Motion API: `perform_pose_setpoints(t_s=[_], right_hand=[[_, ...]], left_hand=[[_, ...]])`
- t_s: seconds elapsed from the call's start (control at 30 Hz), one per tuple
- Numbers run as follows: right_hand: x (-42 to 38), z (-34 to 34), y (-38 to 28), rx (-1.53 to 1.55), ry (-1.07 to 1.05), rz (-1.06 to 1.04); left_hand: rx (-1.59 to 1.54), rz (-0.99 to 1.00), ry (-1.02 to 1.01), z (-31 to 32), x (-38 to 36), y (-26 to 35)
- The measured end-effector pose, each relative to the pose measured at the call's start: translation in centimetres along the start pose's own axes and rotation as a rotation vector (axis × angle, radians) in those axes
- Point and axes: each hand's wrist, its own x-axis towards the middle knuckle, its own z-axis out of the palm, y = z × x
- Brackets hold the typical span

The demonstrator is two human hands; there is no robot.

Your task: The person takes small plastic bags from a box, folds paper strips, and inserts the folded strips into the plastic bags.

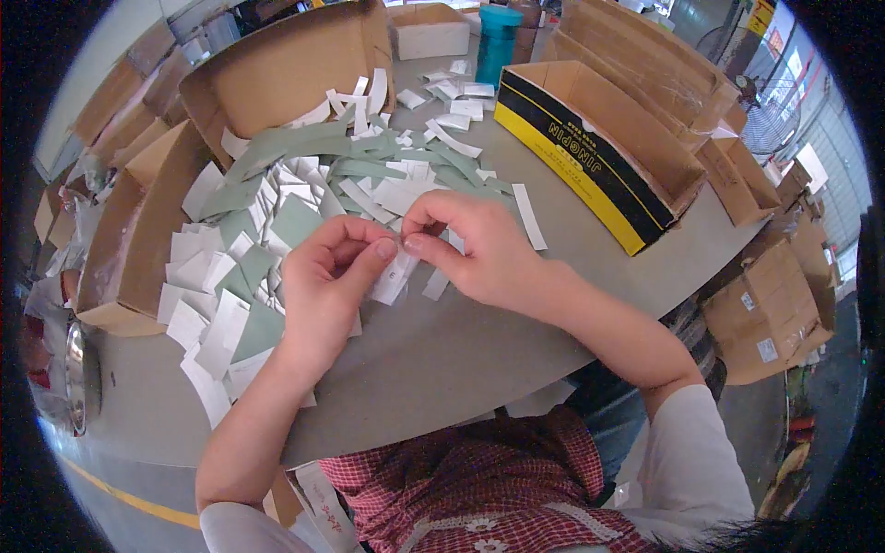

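My left hand (324, 286) and my right hand (470, 247) meet over the grey table (433, 350), fingertips pinched together on a small white paper strip (395, 275) that hangs down between them. Just beyond the hands lies a wide heap of white and pale green paper slips (277, 221), spreading to the left and far side. The left thumb presses against the right fingertips at the top of the strip.
An open yellow-and-black cardboard box (590, 152) stands at the right. Open brown cartons (286, 64) sit at the far side and left edge (129, 249). A teal bottle (498, 37) stands at the back. More cartons (765, 313) lie on the floor at the right.
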Motion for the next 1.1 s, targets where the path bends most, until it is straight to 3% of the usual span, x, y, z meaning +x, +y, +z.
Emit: perform_pose_setpoints(t_s=[0.27, 0.67, 0.83, 0.97, 1.03, 1.1], right_hand=[[-0.2, 0.2, -0.3, -0.043, -0.028, 0.027], [-0.6, 0.4, -0.9, -0.172, -0.062, -0.091], [-0.6, 0.7, -0.6, -0.015, -0.136, 0.034], [-0.4, 0.6, -0.6, 0.240, -0.208, 0.315], [-0.3, 0.3, -0.7, 0.283, -0.250, 0.350], [-0.1, 0.0, -0.8, 0.308, -0.273, 0.376]], left_hand=[[0.176, 0.048, 0.003, -0.3, 0.3, -0.3], [0.236, 0.088, -0.006, -0.2, 0.1, 0.0], [0.267, 0.205, -0.034, 0.0, 0.0, -0.5], [0.154, 0.102, -0.057, -0.4, 0.3, -0.4], [0.091, -0.002, -0.060, -0.9, 0.5, 0.0], [0.054, 0.027, -0.063, -1.0, 0.6, -0.1]])
